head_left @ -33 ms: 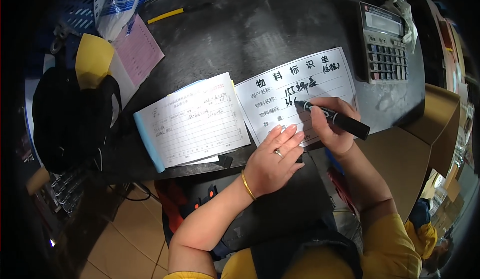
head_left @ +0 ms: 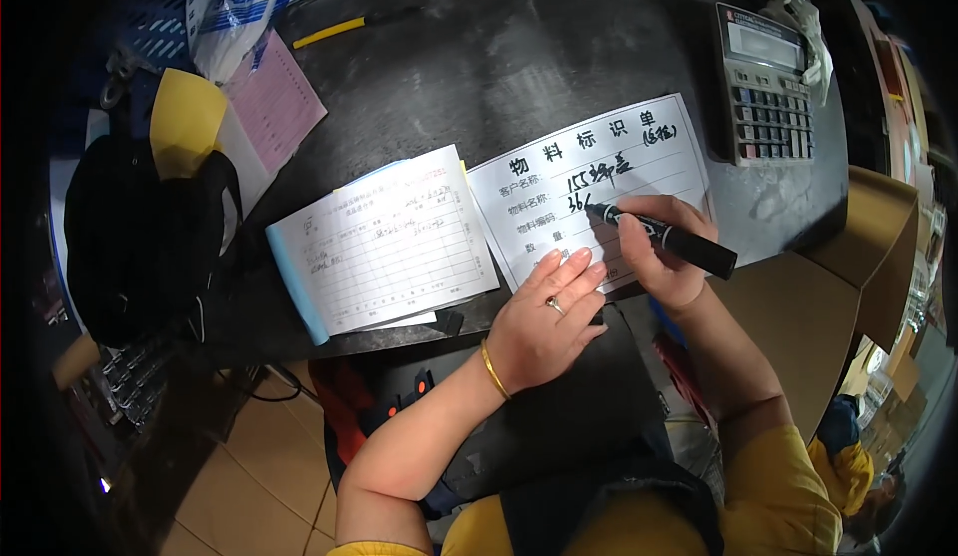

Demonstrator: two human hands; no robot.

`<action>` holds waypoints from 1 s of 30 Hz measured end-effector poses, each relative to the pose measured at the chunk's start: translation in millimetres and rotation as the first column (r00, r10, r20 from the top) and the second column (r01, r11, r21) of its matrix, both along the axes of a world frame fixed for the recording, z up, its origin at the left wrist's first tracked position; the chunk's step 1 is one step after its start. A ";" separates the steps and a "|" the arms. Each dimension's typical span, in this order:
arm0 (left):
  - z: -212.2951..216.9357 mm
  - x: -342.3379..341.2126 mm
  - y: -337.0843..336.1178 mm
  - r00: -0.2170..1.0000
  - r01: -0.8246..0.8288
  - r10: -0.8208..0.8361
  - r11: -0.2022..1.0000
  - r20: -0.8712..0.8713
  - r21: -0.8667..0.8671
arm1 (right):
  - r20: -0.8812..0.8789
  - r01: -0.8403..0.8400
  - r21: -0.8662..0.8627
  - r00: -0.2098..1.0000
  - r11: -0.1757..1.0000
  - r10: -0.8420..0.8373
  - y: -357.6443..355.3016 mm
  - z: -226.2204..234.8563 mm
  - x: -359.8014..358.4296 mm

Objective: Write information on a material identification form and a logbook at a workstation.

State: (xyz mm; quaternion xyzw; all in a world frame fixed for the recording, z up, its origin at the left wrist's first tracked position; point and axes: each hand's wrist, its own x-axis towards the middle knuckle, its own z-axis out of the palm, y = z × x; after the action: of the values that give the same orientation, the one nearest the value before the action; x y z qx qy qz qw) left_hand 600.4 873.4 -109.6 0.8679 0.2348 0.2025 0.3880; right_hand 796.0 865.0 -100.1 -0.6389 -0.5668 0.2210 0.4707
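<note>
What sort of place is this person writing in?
Probably a workshop or warehouse desk, judging by the white printed paper form on the dark tabletop, the grey rectangular calculator and the large brown cardboard box close by.

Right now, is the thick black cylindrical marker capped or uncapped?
Uncapped: the marker shows a narrow tip beside black handwriting on the white paper form.

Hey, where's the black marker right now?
The black marker is right of centre in the head view, held in the right hand, its tip over the white form.
</note>
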 end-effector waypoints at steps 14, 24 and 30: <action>-0.6 0.4 -0.1 1.000 -0.008 0.008 0.999 0.002 0.044 | 0.031 0.068 -0.028 0.997 0.997 -0.068 -3.1 1.6 3.7; -1.0 0.3 0.4 1.000 -0.005 0.005 0.999 0.004 0.041 | 0.036 0.121 0.025 0.992 0.992 -0.122 -2.3 -3.1 1.1; 0.8 1.2 1.4 1.000 -0.007 0.007 1.000 0.008 0.021 | -0.058 0.189 -0.006 0.980 0.982 -0.190 -3.1 -4.4 4.5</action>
State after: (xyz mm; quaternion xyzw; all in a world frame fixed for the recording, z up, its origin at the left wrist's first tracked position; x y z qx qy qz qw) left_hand 601.6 874.9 -108.8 0.8703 0.2342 0.2095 0.3792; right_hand 800.6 861.9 -104.4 -0.6835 -0.4895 0.1939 0.5057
